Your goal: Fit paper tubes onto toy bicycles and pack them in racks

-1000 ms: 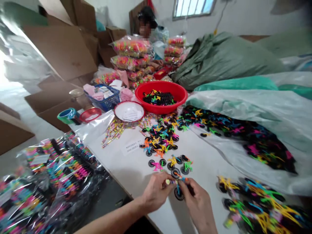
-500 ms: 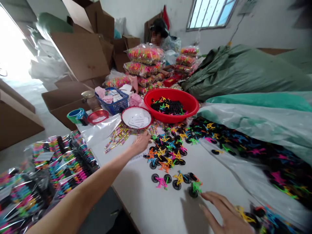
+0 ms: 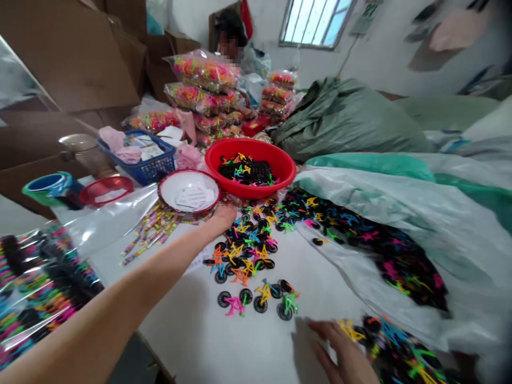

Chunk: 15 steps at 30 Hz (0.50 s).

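1. Left hand [image 3: 224, 215]: beside red basin [image 3: 248, 191], at the piled toy bikes [image 3: 251, 233]; fingers' state unclear, cannot tell.
2. Right hand [image 3: 344, 349]: fingers apart, nothing seen between; near right-hand heap [image 3: 394, 333].
3. Progress, judged: filled bags [image 3: 38, 298] at left look finished. Many bikes remain unbagged: basin, pile, heap, several spread on tabletop [image 3: 240, 349].
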{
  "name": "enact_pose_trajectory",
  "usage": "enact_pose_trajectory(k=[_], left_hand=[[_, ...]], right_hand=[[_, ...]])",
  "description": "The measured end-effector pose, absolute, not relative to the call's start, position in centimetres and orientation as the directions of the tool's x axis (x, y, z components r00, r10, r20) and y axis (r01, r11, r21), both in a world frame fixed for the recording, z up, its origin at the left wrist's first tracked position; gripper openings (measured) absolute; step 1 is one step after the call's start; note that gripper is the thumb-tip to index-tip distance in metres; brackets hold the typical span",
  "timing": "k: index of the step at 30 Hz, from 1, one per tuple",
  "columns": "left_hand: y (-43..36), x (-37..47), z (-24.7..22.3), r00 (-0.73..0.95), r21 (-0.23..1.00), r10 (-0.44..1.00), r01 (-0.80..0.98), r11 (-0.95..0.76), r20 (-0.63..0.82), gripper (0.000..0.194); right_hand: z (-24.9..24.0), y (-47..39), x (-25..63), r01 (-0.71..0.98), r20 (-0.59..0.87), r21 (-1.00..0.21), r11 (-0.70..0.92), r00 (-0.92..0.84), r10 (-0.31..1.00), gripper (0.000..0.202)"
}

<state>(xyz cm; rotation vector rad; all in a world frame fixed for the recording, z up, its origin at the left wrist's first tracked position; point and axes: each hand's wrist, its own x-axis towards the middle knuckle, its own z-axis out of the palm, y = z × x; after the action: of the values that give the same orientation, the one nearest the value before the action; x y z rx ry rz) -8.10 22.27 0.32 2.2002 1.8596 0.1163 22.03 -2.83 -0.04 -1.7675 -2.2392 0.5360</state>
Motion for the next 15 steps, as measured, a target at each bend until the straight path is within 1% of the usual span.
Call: enact_pose_trajectory(k=[3,7,8,9,10,11,12,13,14,15], left_hand=[[21.2,-8.5,0.9,0.187,0.195,0.979,0.966,-0.169,-0.078,0.021],[17.9,-9.2,2.4,0.207,0.188,0.978,0.96,-0.208,0.021,0.022],[16.5,-9.2,2.7,0.2,0.243,0.979,0.948,-0.205,0.045,0.021],[15.0,-9.3,2.9,0.188,0.345,0.981,0.918,-0.195,0.055,0.021],[13.3,-9.2,3.0,0.159,0.561,0.986,0.813,-0.158,0.048,0.022],[11.6,-9.1,2.9,0.145,0.795,0.989,0.601,-0.08,-0.01,0.023],[10.0,-8.8,2.6,0.169,0.95,0.981,0.311,0.035,-0.092,0.024],[8.6,-8.5,2.3,0.202,0.984,0.963,0.027,0.177,-0.178,0.023],[7.4,-8.0,2.0,0.238,0.931,0.936,-0.194,0.308,-0.26,0.023],[6.7,-7.5,1.6,0.268,0.838,0.906,-0.359,0.411,-0.329,0.022]], right_hand=[[2.1,2.5,19.4,0.881,0.03,-0.42,0.217,-0.225,0.974,0.023],[2.3,13.4,15.8,0.93,0.14,-0.323,0.174,-0.134,0.981,0.029],[1.8,15.8,15.0,0.944,0.162,-0.282,0.171,-0.129,0.978,0.033],[1.2,17.9,14.3,0.954,0.183,-0.235,0.188,-0.147,0.972,0.037],[0.6,19.5,13.7,0.96,0.2,-0.187,0.208,-0.17,0.965,0.039],[0.0,20.6,13.2,0.963,0.215,-0.141,0.23,-0.197,0.957,0.039],[-0.6,21.2,13.0,0.964,0.227,-0.102,0.247,-0.22,0.949,0.037],[-1.1,21.3,12.9,0.963,0.241,-0.071,0.258,-0.235,0.942,0.035],[-1.3,21.0,13.1,0.963,0.257,-0.05,0.265,-0.244,0.935,0.033],[-1.4,20.5,13.4,0.962,0.279,-0.04,0.271,-0.249,0.927,0.033]])
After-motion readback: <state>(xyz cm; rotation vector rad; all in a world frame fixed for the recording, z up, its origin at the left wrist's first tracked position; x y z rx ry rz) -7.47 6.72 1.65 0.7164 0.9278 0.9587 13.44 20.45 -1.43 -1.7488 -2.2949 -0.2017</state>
